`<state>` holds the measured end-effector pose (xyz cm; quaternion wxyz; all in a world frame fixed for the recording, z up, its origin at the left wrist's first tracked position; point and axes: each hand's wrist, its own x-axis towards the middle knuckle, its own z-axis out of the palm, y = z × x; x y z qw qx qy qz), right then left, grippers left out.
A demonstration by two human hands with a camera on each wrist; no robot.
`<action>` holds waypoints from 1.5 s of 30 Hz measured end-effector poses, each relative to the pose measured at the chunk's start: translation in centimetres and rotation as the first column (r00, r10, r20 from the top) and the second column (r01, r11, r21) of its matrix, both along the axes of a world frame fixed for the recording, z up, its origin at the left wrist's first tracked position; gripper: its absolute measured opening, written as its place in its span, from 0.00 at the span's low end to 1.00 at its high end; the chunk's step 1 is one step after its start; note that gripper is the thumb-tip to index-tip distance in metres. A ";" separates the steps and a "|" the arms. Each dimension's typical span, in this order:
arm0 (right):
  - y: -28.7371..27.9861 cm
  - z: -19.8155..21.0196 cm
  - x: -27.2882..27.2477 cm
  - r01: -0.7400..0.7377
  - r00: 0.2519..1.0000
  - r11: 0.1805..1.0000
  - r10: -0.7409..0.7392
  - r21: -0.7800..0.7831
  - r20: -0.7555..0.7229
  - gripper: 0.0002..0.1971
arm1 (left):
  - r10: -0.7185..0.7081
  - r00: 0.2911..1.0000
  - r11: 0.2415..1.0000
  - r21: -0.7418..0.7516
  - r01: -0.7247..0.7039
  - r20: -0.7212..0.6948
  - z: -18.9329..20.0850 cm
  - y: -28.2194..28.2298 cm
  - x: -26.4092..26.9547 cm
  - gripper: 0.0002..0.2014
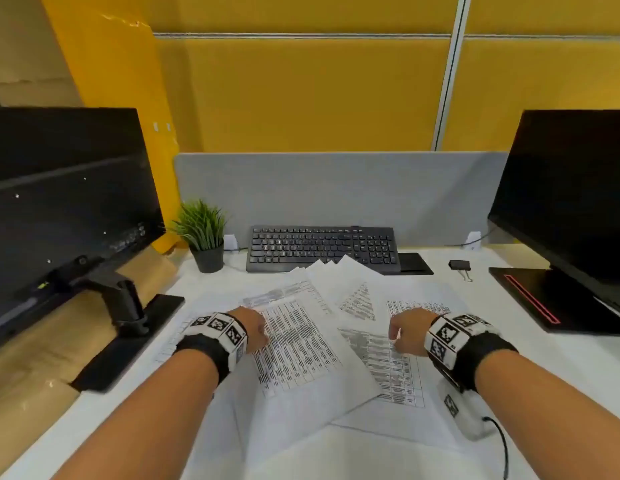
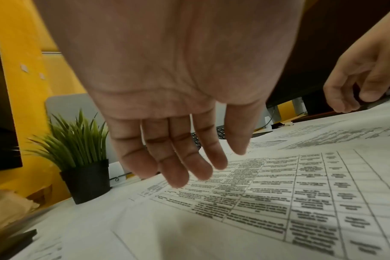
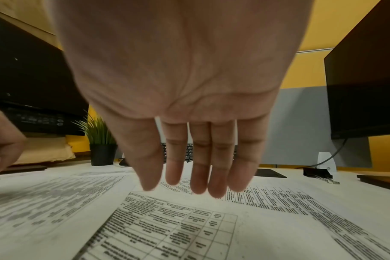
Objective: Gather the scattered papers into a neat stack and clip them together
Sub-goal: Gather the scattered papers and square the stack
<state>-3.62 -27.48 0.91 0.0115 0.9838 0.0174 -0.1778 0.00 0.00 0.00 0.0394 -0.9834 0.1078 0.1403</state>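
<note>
Several printed sheets [image 1: 298,344] lie scattered and overlapping across the white desk, fanned out below the keyboard. My left hand [image 1: 256,330] hovers palm down just above the left sheets [image 2: 267,197], its fingers [image 2: 178,168] relaxed and holding nothing. My right hand [image 1: 402,332] hangs the same way over the right sheets [image 3: 167,227], with its fingers [image 3: 200,176] straight and empty. A black binder clip [image 1: 460,265] sits apart at the far right of the desk, also visible as a black binder clip [image 3: 317,173] in the right wrist view.
A black keyboard [image 1: 322,249] lies behind the papers, with a small potted plant [image 1: 204,237] to its left. Monitors stand at left [image 1: 66,202] and right [image 1: 571,195]. A grey divider [image 1: 336,188] closes the desk's back. A cable [image 1: 502,445] trails from my right wrist.
</note>
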 end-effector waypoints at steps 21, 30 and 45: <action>-3.3 -4.4 8.9 -0.007 0.999 0.988 0.001 0.154 0.038 0.06 | 0.122 0.988 0.992 0.010 -0.122 -0.098 -4.9 -2.6 12.8 0.66; -1.3 -5.7 6.4 -0.049 0.993 0.991 0.062 0.127 -0.103 0.52 | -0.042 0.998 0.998 0.042 0.045 -0.052 -2.8 -2.9 15.2 0.17; -1.8 -4.9 6.6 0.045 0.999 0.994 -0.043 0.100 -0.022 0.19 | -0.587 0.806 0.694 0.465 0.550 -0.077 -2.6 -11.1 17.3 0.22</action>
